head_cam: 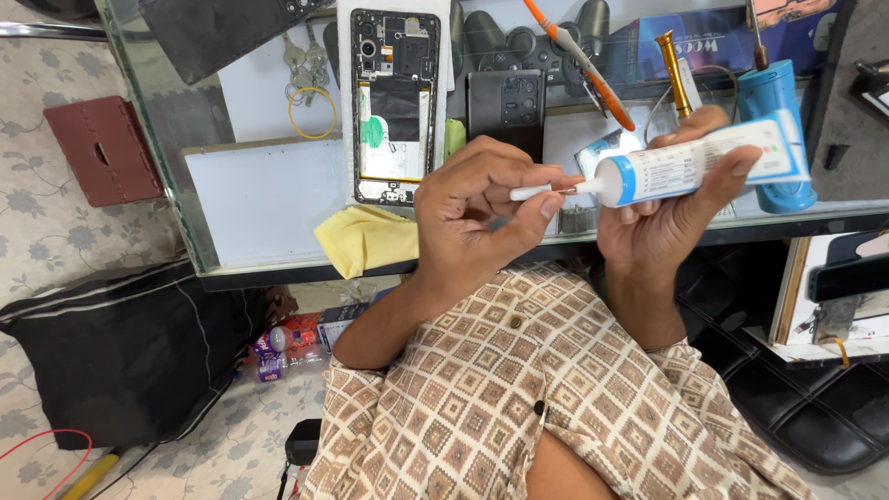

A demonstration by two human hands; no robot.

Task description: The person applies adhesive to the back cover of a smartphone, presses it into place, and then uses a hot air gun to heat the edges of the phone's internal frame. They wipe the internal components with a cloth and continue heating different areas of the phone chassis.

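1. Gripping a white and blue glue tube (690,167), the right hand (667,222) is closed round its body and holds it level, nozzle toward 9 o'clock.
2. The left hand (482,208) is pinched shut, thumb and fingers on a thin white cap (530,192) at the nozzle tip.
3. Both hands hover above the near edge of the glass table (264,199), at about 3 o'clock from the opened smartphone (395,102), which lies back-off with its insides showing.
4. A folded yellow cloth (366,236) sits at 6 o'clock from that phone; a dark phone back cover (505,104) lies just beside it at 3 o'clock.
5. Risk, as I judge it: a firm squeeze from the right hand while the cap is loose could push adhesive out onto the fingers or the patterned shirt (519,398) below.
6. The small cap could also slip from the pinch and fall off the table edge.
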